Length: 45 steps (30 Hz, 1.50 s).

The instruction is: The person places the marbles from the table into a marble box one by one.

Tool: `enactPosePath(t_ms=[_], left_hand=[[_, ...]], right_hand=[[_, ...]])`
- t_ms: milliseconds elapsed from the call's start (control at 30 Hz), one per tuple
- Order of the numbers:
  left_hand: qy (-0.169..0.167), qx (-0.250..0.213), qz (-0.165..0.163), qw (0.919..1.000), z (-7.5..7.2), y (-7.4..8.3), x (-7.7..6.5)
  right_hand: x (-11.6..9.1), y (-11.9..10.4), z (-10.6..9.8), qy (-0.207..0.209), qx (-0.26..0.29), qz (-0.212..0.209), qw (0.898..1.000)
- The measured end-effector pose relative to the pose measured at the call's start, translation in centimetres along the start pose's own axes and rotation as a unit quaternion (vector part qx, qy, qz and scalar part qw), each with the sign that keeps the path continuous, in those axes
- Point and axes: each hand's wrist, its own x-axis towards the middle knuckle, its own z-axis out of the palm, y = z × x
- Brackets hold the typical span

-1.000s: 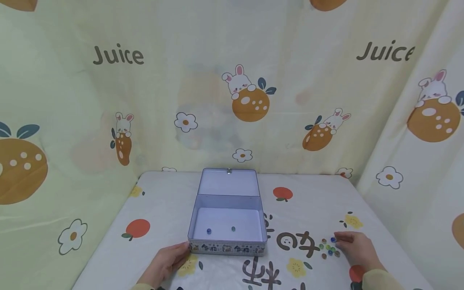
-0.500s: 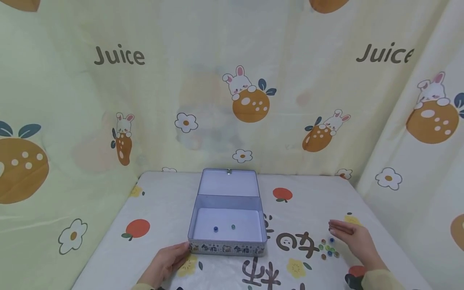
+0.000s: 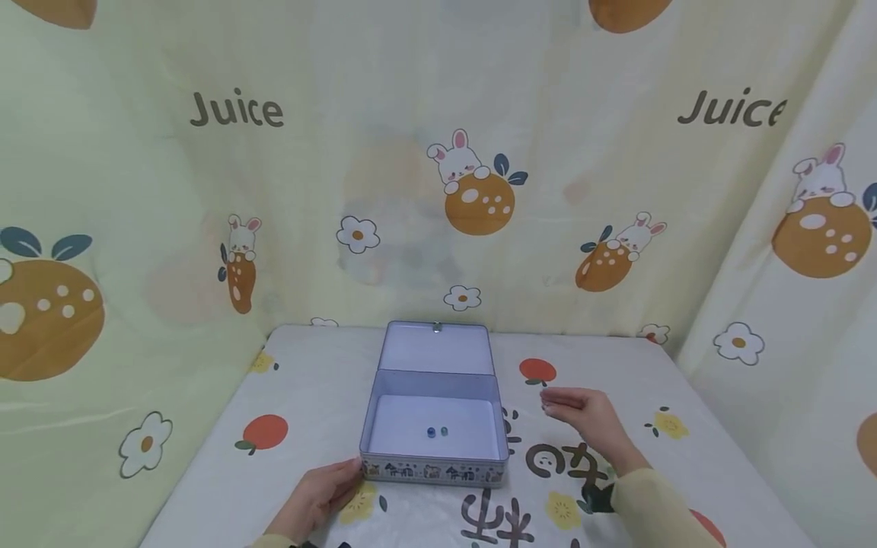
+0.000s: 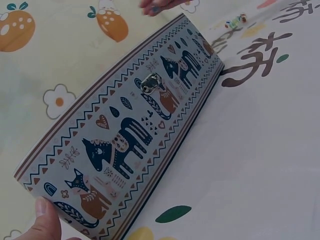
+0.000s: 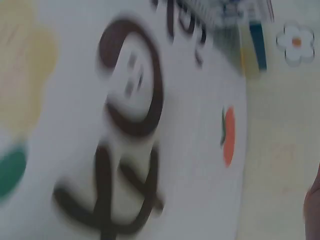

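A light-coloured tin box (image 3: pixel 433 472) with animal pictures on its front stands with its lid (image 3: pixel 436 350) raised. Inside, a blue marble (image 3: pixel 431 432) lies close beside a green marble (image 3: pixel 444 431). My left hand (image 3: pixel 317 491) grips the box at its front left corner; the thumb (image 4: pixel 46 220) shows against the box in the left wrist view. To the right of the box my right hand (image 3: pixel 592 418) is raised above the table, fingertips together. In the left wrist view a small bluish marble (image 4: pixel 156 9) shows between those fingertips.
Several loose marbles (image 4: pixel 236 21) lie on the table to the right of the box; in the head view the right sleeve (image 3: pixel 651 495) covers their place. The tablecloth (image 3: pixel 322 403) carries printed fruit, flowers and characters. A patterned curtain (image 3: pixel 301 175) rises behind the table.
My right hand has lifted off the loose marbles and moved left toward the box. Inside, the blue marble has rolled right, close to the green one. The left hand stays at the corner.
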Motion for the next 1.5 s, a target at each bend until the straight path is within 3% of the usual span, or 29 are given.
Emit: enactPosePath(t_ms=[100,267,533,1133,1333,1500], left_hand=[[-0.007,0.004,0.001,1.0,0.0,-0.2,0.1],[-0.014,0.02,0.01,0.9997,0.1,-0.4,-0.1],[0.007,0.012,0.0,0.9999,0.1,0.0,0.0],[0.003,0.006,-0.001,1.0,0.2,-0.3,0.0],[-0.01,0.015,0.004,0.9998,0.3,-0.4,-0.2],[-0.032,0.032,0.024,0.9987,-0.2,-0.1,-0.4]], right_hand=[[1.4,-2.1,3.2,-0.015,0.014,-0.019,1.0],[3.0,-4.3,7.3,-0.037,0.019,-0.003,0.999],[3.8,-5.4,9.9,-0.032,0.036,0.011,0.999],[3.2,-5.5,8.5,-0.033,0.038,-0.005,0.999],[2.1,-3.4,5.0,-0.019,0.031,-0.018,0.999],[-0.1,0.1,-0.4,0.005,0.002,-0.014,1.0]])
